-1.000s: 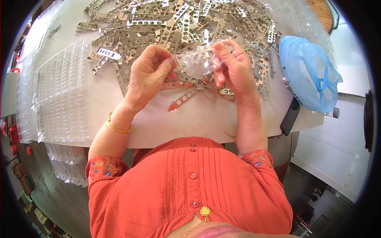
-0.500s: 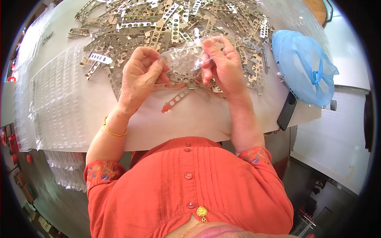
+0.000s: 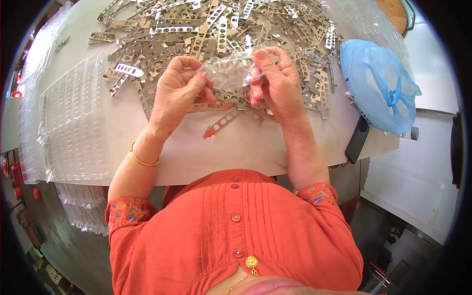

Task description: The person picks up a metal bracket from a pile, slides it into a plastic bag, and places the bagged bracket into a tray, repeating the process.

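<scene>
Between my two hands a small clear plastic bag (image 3: 228, 73) is stretched out above the table. My left hand (image 3: 179, 91) pinches its left side between thumb and fingers. Its right side is gripped by my right hand (image 3: 279, 78), thumb on top and fingers curled below. Behind and under the bag spreads a large heap of metal brackets (image 3: 196, 37), flat strips with rows of round holes. A loose bracket (image 3: 221, 123) lies nearest to me, just below the bag, with a reddish reflection on it.
Clear plastic trays (image 3: 73, 123) are stacked at the table's left. On the right sit a tied blue plastic bag (image 3: 376, 83) and a black phone (image 3: 357, 140) close to the table edge. Clear plastic sheeting (image 3: 364, 22) lies at the back right.
Both hands keep their hold on the clear plastic bag. My left hand has shifted very slightly to the right; the whole view has moved a little too.
</scene>
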